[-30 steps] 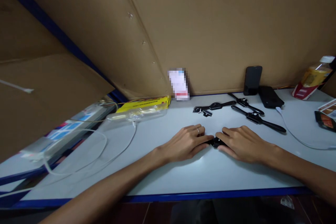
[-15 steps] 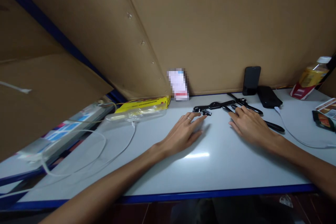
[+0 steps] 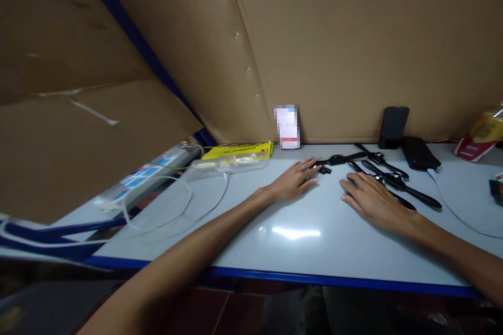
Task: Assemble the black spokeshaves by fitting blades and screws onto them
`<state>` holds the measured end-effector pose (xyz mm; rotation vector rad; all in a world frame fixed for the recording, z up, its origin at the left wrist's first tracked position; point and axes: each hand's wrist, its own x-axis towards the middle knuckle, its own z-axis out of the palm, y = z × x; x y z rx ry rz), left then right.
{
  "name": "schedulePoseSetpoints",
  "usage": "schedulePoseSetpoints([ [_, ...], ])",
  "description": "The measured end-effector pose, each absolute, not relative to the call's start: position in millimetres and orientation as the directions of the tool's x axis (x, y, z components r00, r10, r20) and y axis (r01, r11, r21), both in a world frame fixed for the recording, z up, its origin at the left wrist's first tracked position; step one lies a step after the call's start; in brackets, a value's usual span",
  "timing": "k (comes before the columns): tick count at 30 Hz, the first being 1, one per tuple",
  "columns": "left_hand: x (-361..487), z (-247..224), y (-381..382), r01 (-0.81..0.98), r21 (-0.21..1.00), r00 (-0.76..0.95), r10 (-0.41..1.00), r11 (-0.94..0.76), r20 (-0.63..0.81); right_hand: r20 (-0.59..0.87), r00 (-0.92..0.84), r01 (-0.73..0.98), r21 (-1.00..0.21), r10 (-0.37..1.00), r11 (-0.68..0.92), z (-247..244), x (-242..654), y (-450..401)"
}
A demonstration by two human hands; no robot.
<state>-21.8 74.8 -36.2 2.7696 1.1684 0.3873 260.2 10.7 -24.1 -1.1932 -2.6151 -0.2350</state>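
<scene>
Several black spokeshaves with long handles lie on the white tabletop. My left hand (image 3: 294,181) is flat with its fingers stretched out. Its fingertips reach the near side of one spokeshave (image 3: 336,159) and a small dark piece (image 3: 325,170) beside it; whether they touch is unclear. My right hand (image 3: 369,198), palm down with fingers apart, partly covers another spokeshave (image 3: 405,202). Just beyond that hand lies a third spokeshave (image 3: 396,182), and a further spokeshave (image 3: 378,158) is farther back. Neither hand grips anything.
A lit phone (image 3: 288,126) and a dark phone (image 3: 393,127) lean on the cardboard wall. Near the right one are a black pouch-like item (image 3: 420,154) with a white cable and a bottle (image 3: 477,138). Yellow packaging (image 3: 238,150) and looping white cables (image 3: 190,196) occupy the left.
The view has swung left, so everything appears farther right. My left fingers lie flatter. My right hand has drawn back slightly, showing more of the spokeshaves.
</scene>
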Motion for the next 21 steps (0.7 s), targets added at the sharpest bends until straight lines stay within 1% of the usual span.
schedulePoseSetpoints([
  [6, -24.4, -23.7, 68.0, 0.678, 0.155, 0.66, 0.687, -0.719, 0.304, 0.314, -0.638, 0.732, -0.034, 0.703, 0.68, -24.0, 261.1, 13.2],
  [9, -30.5, -15.1, 63.2, 0.647, 0.144, 0.697, 0.657, -0.749, 0.286, 0.337, -0.642, 0.718, -0.051, 0.688, 0.695, -22.4, 260.8, 14.7],
  [11, -35.0, -11.2, 61.0, 0.616, 0.163, 0.728, 0.636, -0.771, 0.257, 0.355, -0.644, 0.709, -0.053, 0.677, 0.703, -21.6, 259.9, 15.5],
  [13, -37.4, -9.8, 59.1, 0.581, 0.211, 0.747, 0.618, -0.786, 0.245, 0.373, -0.645, 0.703, -0.052, 0.667, 0.709, -21.4, 258.7, 16.0],
  [18, -32.2, -12.2, 53.6, 0.479, 0.401, 0.752, 0.601, -0.781, 0.272, 0.438, -0.594, 0.739, -0.035, 0.675, 0.673, -27.8, 256.4, 17.0],
  [21, -31.6, -13.2, 53.6, 0.445, 0.484, 0.746, 0.611, -0.753, 0.265, 0.423, -0.583, 0.759, -0.022, 0.694, 0.651, -35.4, 256.7, 20.0],
])
